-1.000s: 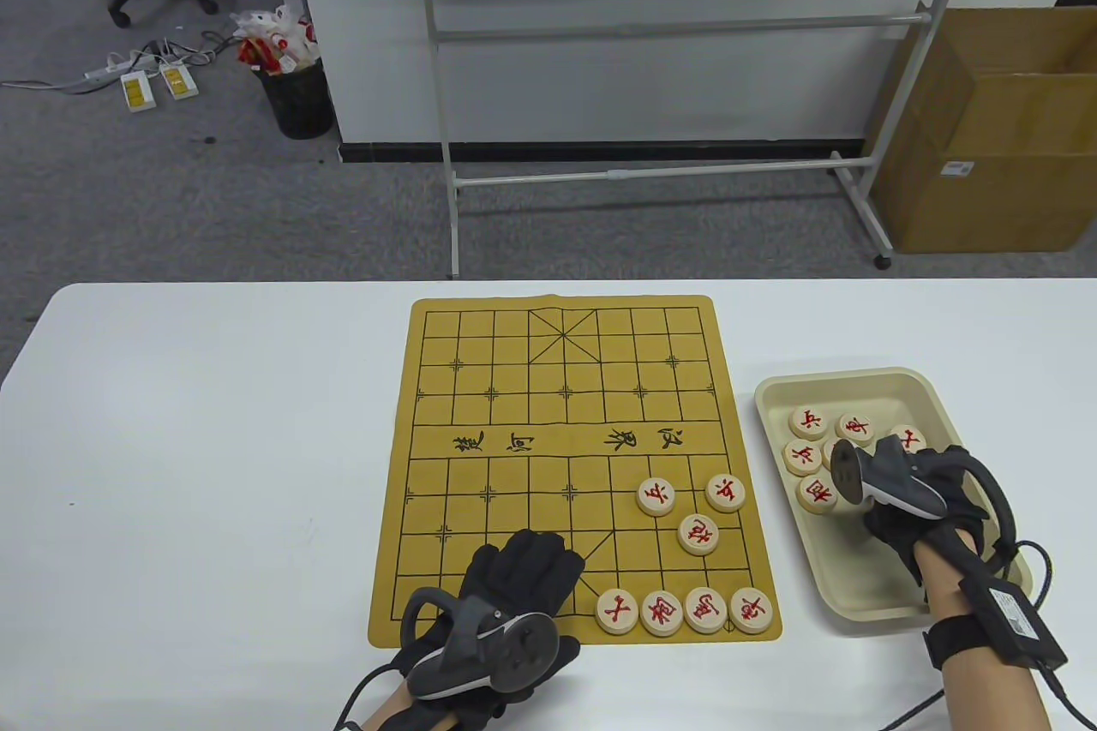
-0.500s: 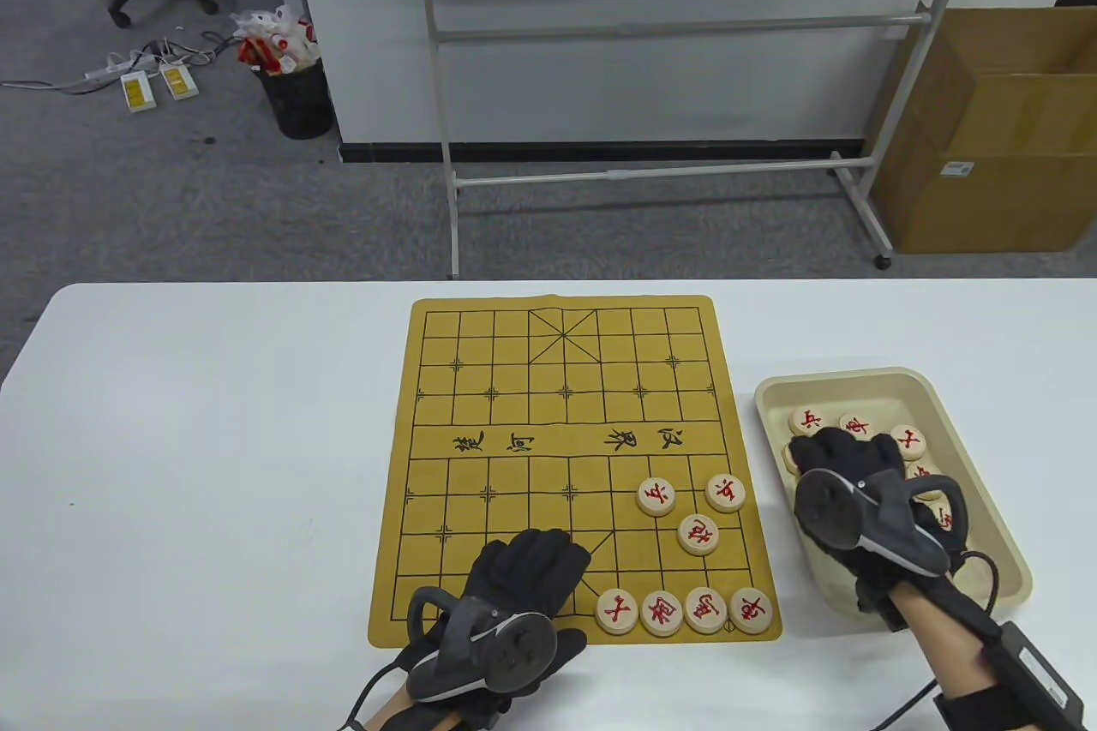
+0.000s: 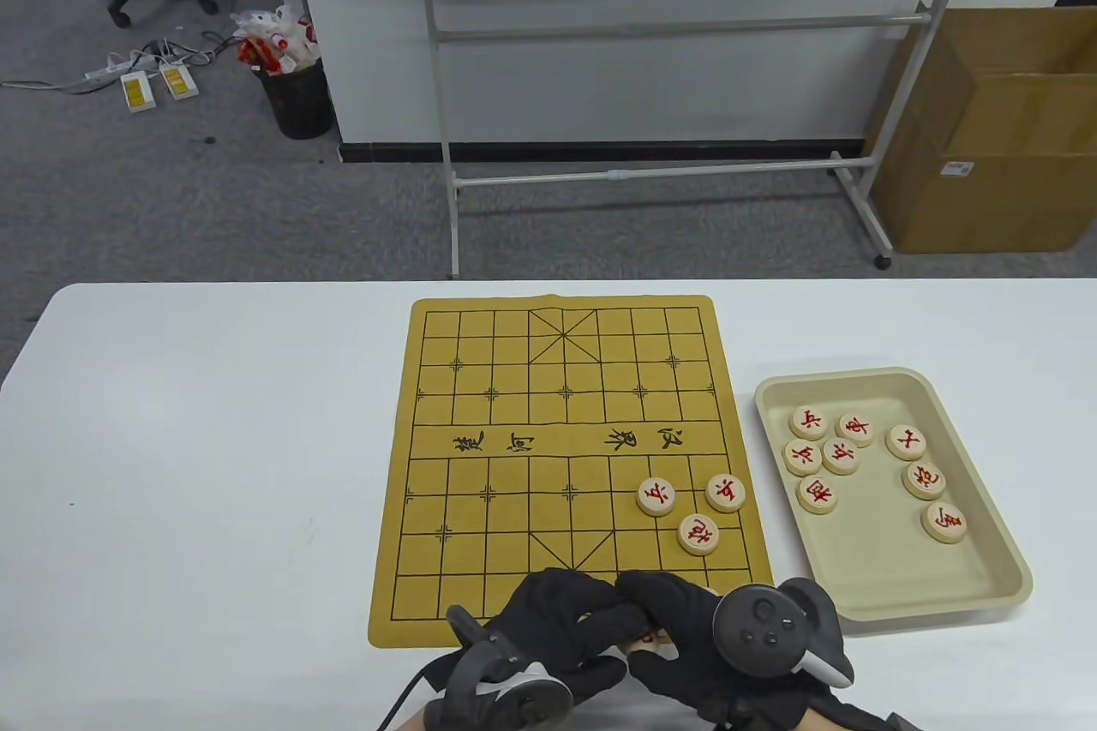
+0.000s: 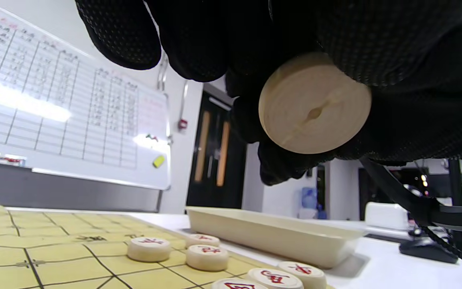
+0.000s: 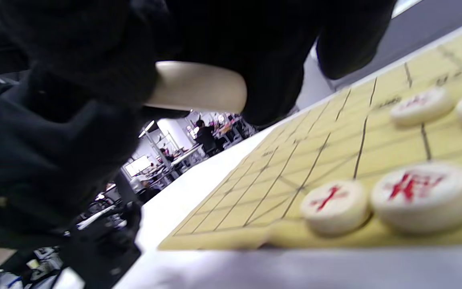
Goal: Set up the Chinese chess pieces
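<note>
The right hand (image 3: 686, 637) has been brought out of the tray (image 3: 891, 384) to the near board edge, where it is met by the left hand (image 3: 557, 628). A held piece (image 4: 314, 103) is pinched between fingers of both hands above the board (image 3: 514, 388); which hand bears it cannot be told. Just beyond the hands, three pieces (image 3: 696, 508) lie on the board. Farther right, eight pieces (image 3: 857, 461) are left in the tray.
</note>
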Demonstrator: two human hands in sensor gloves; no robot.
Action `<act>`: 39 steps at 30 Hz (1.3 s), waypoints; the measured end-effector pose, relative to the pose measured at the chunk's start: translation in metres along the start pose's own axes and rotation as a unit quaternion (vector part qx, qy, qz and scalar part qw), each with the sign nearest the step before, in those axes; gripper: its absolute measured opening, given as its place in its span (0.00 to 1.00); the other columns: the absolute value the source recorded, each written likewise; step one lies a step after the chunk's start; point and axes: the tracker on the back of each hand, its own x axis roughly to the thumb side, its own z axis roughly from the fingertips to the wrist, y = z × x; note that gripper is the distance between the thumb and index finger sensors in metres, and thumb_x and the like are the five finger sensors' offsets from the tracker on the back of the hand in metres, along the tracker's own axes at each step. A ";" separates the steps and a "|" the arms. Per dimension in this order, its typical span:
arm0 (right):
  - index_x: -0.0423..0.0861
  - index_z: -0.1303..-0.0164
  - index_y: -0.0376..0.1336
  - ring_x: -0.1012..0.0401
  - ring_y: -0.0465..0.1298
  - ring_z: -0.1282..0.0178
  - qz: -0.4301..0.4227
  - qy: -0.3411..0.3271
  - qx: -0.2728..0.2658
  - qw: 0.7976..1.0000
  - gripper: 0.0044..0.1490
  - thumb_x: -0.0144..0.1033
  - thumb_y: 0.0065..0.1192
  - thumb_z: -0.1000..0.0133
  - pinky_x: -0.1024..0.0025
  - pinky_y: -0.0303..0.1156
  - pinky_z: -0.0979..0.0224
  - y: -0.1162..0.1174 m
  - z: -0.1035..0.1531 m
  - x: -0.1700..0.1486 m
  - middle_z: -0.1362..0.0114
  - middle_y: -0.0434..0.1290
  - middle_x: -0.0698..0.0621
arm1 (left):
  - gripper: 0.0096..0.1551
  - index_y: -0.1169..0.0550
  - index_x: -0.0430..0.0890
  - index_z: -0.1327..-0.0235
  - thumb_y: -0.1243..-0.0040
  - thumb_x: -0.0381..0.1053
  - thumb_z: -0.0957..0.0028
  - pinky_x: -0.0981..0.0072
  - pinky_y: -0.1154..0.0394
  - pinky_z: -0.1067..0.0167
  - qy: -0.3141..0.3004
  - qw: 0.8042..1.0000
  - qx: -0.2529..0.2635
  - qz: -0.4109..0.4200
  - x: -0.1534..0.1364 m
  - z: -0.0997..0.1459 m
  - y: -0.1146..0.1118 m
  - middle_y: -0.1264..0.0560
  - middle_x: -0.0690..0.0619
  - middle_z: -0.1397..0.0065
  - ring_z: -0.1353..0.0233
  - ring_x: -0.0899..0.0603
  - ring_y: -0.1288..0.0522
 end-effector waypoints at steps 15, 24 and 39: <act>0.40 0.17 0.51 0.45 0.74 0.26 0.042 -0.007 -0.095 0.995 0.54 0.52 0.66 0.49 0.38 0.62 0.22 -0.015 0.006 -0.006 0.20 0.64 0.39 | 0.27 0.21 0.62 0.47 0.37 0.61 0.62 0.49 0.24 0.32 0.047 0.998 0.032 -0.032 -0.030 -0.006 0.010 0.23 0.60 0.39 0.37 0.49 0.22; 0.41 0.17 0.52 0.44 0.74 0.26 0.128 -0.016 -0.120 0.984 0.52 0.52 0.64 0.48 0.37 0.60 0.21 -0.018 0.013 -0.007 0.19 0.65 0.39 | 0.27 0.22 0.59 0.47 0.36 0.61 0.62 0.45 0.25 0.31 0.057 0.974 -0.142 -0.169 -0.044 -0.009 -0.038 0.23 0.59 0.36 0.33 0.48 0.21; 0.41 0.17 0.52 0.45 0.74 0.26 0.125 -0.004 -0.127 0.984 0.51 0.52 0.64 0.48 0.37 0.60 0.21 -0.023 0.015 -0.011 0.20 0.65 0.40 | 0.31 0.24 0.59 0.50 0.32 0.63 0.69 0.51 0.21 0.35 -0.002 0.955 -0.208 -0.214 -0.027 -0.023 -0.075 0.22 0.59 0.40 0.40 0.50 0.19</act>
